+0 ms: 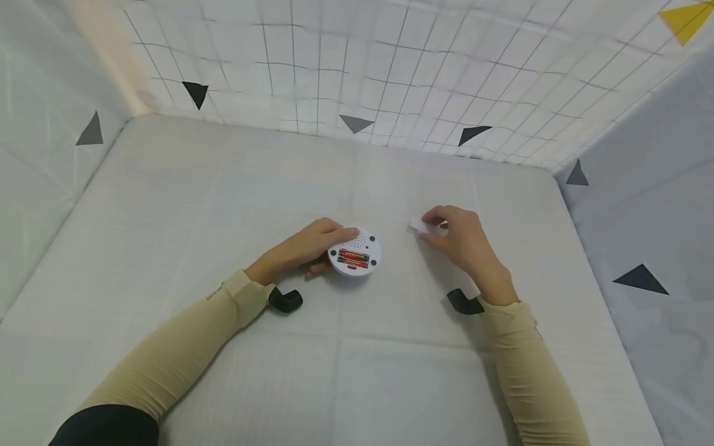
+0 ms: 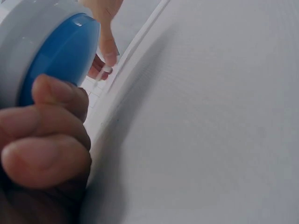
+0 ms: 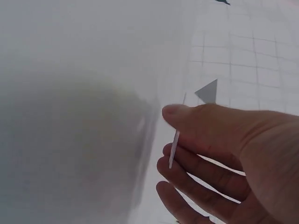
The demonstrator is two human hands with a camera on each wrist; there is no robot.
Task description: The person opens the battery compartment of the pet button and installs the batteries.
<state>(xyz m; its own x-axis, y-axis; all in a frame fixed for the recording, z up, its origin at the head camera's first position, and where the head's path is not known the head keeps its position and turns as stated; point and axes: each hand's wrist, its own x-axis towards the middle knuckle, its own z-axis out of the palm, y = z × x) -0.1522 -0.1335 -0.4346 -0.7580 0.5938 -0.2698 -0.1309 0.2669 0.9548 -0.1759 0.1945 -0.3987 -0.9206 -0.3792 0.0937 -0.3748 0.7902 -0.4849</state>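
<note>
My left hand grips a round white device near the middle of the table, its thumb over the edge by a patch of small holes. The underside faces up, and two red batteries lie side by side in its open compartment. A blue dome shows on the other side in the left wrist view, with curled fingers against it. To the right, my right hand pinches a thin white battery cover between thumb and fingers. In the right wrist view the cover appears edge-on.
A white sheet covers the table. Behind it hangs a white grid-lined curtain with dark triangles, and pale sheets enclose the sides. Black curved pieces stick out at both wrists from the beige sleeves.
</note>
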